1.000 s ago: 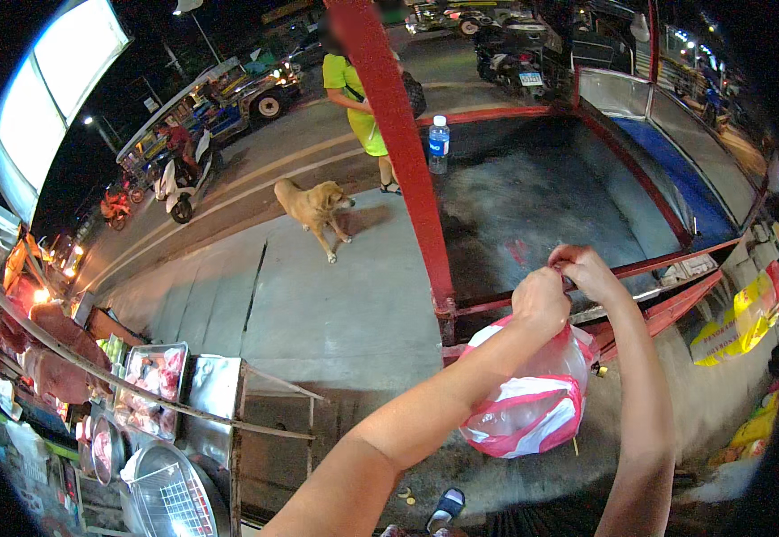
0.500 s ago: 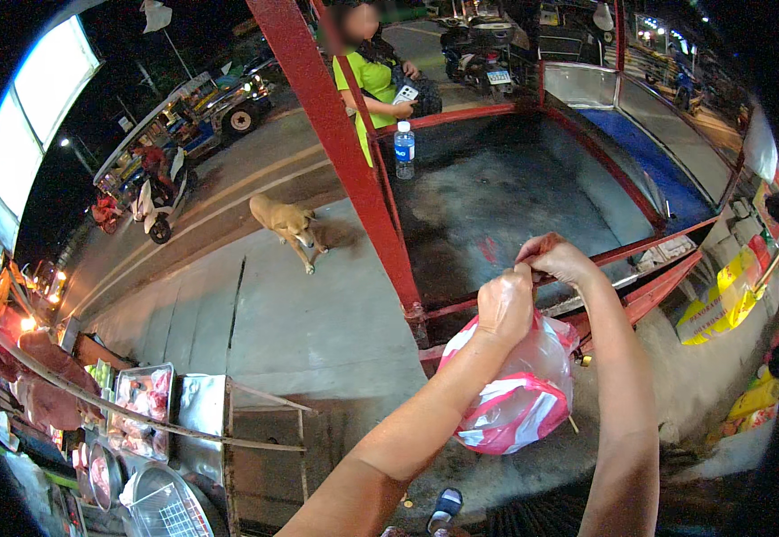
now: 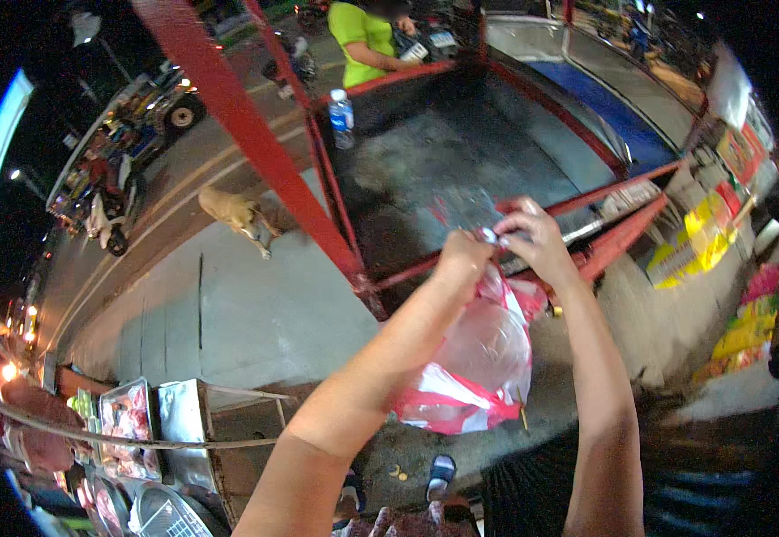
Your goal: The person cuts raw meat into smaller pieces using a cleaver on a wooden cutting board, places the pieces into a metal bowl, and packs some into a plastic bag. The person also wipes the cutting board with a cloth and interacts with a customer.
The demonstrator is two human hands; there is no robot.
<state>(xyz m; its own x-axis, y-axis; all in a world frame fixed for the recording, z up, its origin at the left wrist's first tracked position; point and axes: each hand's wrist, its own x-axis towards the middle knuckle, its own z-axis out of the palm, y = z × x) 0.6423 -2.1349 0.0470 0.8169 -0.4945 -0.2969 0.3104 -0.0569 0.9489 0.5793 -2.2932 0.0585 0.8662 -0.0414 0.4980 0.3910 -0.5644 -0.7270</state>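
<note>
My left hand (image 3: 468,252) grips the gathered top of a pink-and-white striped plastic bag (image 3: 470,358), which hangs below it with a clear, bulging content. My right hand (image 3: 537,234) is beside my left, fingers curled at a small shiny piece (image 3: 490,236) between them, too small to make out. Both hands are at the near red rail of a cart with a dark metal bed (image 3: 443,152). A water bottle with a blue label (image 3: 342,121) stands at that bed's far left corner.
A person in neon green (image 3: 363,45) stands beyond the cart holding a phone. A tan dog (image 3: 233,210) stands on the pavement; a jeepney and scooter are on the road. Lower left are meat trays (image 3: 128,434) and a metal rail. Yellow sacks (image 3: 694,237) lie at right.
The whole view has shifted, with the cart now higher and farther left. My hands have moved slightly left; the right hand's fingers have shifted at the bag's top.
</note>
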